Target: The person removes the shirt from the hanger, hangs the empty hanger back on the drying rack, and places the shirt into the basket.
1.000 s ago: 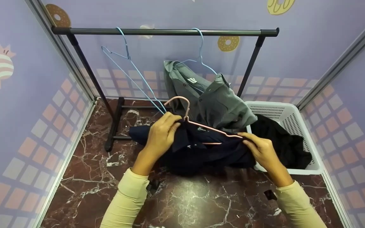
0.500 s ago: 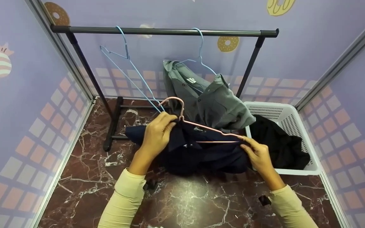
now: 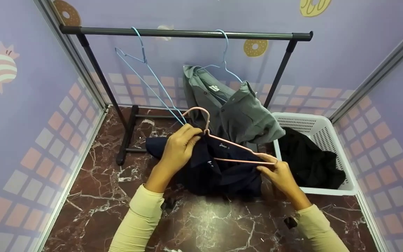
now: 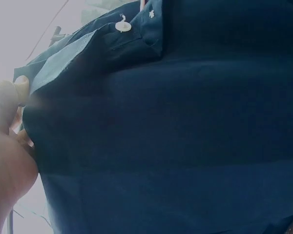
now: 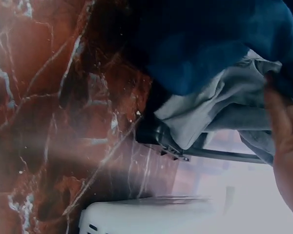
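Observation:
My left hand (image 3: 178, 148) pinches a navy blue shirt (image 3: 236, 178) by its collar, near the neck of a pink hanger (image 3: 231, 142). In the left wrist view, the thumb presses the cloth's edge, and a white button (image 4: 123, 26) shows on the shirt. With its fingers curled, my right hand (image 3: 281, 176) holds the bare right end of the hanger, whose lower bar crosses in front of the shirt's open neck. The hanger's left part is hidden by the shirt and left hand. The shirt's right side hangs below the hanger. In the right wrist view, blue cloth hangs above the floor.
Behind stands a black clothes rack (image 3: 187, 33). From it hang a bare blue hanger (image 3: 152, 75) and a grey-green shirt (image 3: 247, 115) on another blue hanger (image 3: 225, 52). A white basket (image 3: 348, 168) holding black cloth (image 3: 310, 161) stands at right on the marbled floor (image 3: 208, 224).
The shirt's right side has slipped down and left, off the hanger's right end. My right hand has shifted down slightly and now grips the bare end. The left hand keeps its pinch.

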A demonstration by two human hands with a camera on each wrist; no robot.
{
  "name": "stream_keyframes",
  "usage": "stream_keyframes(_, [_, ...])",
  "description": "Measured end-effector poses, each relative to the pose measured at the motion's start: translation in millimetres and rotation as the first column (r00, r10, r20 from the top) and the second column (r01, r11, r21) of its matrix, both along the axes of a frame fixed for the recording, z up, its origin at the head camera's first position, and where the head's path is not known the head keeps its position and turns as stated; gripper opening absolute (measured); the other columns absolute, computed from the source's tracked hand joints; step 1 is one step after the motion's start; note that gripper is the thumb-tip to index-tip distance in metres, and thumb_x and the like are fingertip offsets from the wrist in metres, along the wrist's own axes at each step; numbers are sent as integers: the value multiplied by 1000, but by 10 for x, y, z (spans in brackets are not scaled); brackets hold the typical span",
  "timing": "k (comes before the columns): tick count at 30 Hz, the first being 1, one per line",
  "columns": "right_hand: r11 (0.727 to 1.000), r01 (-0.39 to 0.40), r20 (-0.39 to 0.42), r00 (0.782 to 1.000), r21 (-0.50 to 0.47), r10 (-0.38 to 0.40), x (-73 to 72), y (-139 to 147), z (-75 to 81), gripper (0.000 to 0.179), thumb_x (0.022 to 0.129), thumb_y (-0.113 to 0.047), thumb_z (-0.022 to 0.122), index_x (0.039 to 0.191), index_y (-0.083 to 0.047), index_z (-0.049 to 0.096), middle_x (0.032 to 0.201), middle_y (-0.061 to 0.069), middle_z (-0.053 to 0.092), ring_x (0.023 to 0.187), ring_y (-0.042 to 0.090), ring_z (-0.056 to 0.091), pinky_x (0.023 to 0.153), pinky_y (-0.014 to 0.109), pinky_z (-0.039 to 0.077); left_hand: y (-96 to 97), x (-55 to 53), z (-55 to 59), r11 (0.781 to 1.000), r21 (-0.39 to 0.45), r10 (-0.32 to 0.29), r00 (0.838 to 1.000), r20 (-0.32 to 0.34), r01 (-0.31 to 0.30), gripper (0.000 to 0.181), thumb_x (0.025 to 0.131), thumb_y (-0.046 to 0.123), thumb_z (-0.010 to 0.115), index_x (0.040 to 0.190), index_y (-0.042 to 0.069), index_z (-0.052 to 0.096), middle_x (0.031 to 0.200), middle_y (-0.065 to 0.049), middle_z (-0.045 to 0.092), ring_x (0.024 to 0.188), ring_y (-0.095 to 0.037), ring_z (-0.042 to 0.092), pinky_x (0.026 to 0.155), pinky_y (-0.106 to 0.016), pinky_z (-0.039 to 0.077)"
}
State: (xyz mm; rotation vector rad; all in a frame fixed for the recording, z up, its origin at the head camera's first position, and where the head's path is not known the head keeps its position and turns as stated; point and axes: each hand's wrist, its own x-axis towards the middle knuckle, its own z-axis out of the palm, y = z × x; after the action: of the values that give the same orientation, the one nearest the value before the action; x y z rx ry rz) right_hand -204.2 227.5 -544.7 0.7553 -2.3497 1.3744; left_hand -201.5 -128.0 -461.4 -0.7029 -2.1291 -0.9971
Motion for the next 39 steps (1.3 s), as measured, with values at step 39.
stream_keyframes(39, [852,-92,-213,949,515,231,17,160,574,53,80,-19,89,126,-12,64,80,-16,73,62,-2,64,57,25,54,476,-23,93,989,-139,-56,998,-33,50,17,102,16,65,111,6,75,94,-5,66,77,-17,64,70,-32,56])
